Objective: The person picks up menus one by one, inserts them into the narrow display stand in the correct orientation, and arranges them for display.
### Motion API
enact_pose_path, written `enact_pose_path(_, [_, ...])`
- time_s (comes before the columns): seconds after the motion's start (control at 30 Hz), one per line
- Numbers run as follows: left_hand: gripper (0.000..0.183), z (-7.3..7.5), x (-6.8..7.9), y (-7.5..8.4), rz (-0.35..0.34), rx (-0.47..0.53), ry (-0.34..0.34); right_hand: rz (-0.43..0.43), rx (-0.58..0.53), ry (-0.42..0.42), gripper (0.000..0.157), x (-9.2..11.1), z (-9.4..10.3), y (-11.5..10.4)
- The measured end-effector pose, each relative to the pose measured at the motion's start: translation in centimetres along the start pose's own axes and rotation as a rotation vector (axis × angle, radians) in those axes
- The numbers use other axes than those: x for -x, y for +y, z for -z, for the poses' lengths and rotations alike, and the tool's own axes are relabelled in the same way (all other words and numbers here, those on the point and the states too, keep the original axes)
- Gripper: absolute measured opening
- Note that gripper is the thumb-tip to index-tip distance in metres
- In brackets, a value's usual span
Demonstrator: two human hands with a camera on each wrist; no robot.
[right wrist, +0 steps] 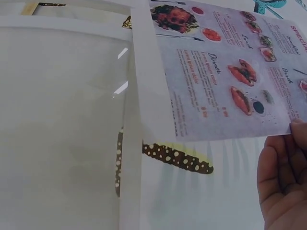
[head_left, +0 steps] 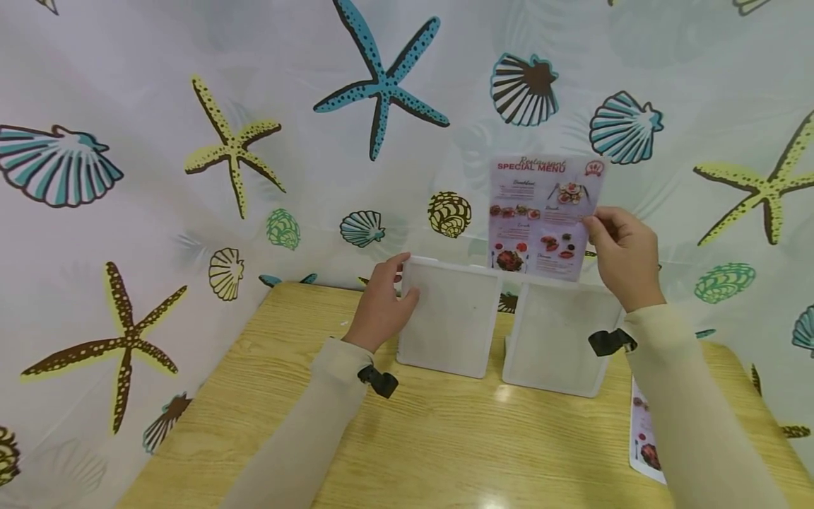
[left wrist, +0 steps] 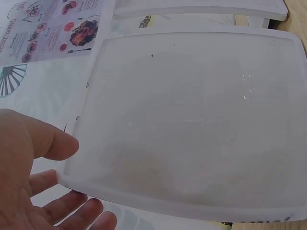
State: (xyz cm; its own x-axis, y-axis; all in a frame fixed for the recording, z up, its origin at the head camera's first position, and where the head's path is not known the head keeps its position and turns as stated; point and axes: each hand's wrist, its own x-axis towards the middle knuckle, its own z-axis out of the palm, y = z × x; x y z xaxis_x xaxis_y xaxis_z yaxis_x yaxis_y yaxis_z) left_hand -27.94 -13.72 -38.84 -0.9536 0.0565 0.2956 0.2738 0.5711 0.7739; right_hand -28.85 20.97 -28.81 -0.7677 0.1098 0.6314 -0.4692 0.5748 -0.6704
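Note:
My right hand [head_left: 626, 251] pinches a menu card [head_left: 540, 219] by its right edge, thumb in front. The card is upright, printed with food pictures, its lower edge right at the top of the right white display stand [head_left: 559, 339]. In the right wrist view, the card's clear border [right wrist: 151, 72] lies close along the stand's rim. My left hand [head_left: 384, 304] holds the upper left corner of the left display stand [head_left: 448, 318], thumb over its front and fingers along the edge. Both stands are upright with blank pale faces.
A second menu card [head_left: 645, 438] lies on the wooden table [head_left: 445, 438] at right, partly hidden under my right forearm. Behind the table hangs a curtain [head_left: 305, 177] printed with starfish and shells. A narrow gap separates the two stands.

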Motion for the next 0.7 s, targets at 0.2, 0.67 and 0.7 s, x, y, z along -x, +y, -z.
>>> enact_pose_path(0.2, [0.062, -0.1, 0.0, -0.1, 0.002, 0.008, 0.005, -0.035, -0.024, -0.043, 0.029, -0.2, -1.2, -0.4])
enact_pose_path(0.67, [0.063, -0.1, 0.0, 0.0, 0.001, 0.003, 0.004, -0.043, -0.167, -0.077, 0.026, -0.1, -2.6, -0.1])
enact_pose_path(0.7, [0.063, -0.1, 0.0, 0.0, 0.001, 0.003, 0.003, -0.042, -0.164, -0.076, 0.026, -0.2, -2.5, -0.2])
